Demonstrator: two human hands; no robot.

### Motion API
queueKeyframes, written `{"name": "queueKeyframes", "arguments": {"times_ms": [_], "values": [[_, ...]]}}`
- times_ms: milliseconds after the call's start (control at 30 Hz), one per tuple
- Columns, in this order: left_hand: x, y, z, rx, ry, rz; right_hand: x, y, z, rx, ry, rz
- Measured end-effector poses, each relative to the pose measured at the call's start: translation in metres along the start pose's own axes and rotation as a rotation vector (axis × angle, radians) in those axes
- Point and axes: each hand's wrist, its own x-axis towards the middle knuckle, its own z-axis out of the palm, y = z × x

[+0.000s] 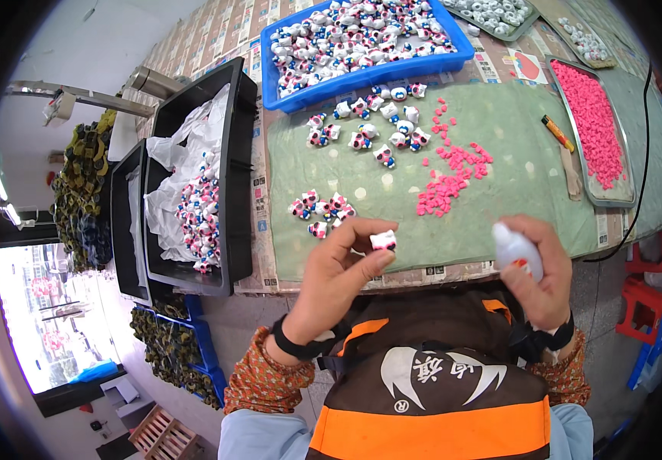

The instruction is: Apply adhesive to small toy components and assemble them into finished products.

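Between the thumb and fingers of my left hand (338,272) is a small white figurine (383,240), held above the near edge of the green cloth (377,180). My right hand (542,272) is wrapped round a translucent white squeeze bottle (516,249), its narrow tip up and to the left, apart from the figurine. Just beyond my left hand lies a cluster of pink, white and blue figurines (319,207). More figurines (384,156) lie farther back on the cloth. A scatter of small pink pieces (446,188) lies between my hands, farther off.
A blue crate (369,77) full of figurines stands at the back. On the left, a black crate (240,176) holds paper and figurines. A metal tray (614,201) of pink pieces lies right, beside a yellow-and-black marker-like tube (558,133). A black cable (643,153) crosses the right edge.
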Motion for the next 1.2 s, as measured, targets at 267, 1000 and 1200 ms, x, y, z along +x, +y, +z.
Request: {"name": "queueKeyframes", "arguments": {"times_ms": [267,1000,1200], "values": [[-0.02,-0.023,0.026,0.045,0.082,0.031,-0.006,-0.013,0.025,0.004,-0.042,-0.272],[-0.025,-0.031,0.04,0.227,0.141,0.122,-0.002,-0.019,0.038,-0.208,-0.119,-0.346],[-0.023,-0.029,0.041,0.281,0.121,0.119,-0.003,-0.015,0.04,-0.214,-0.118,-0.313]]}}
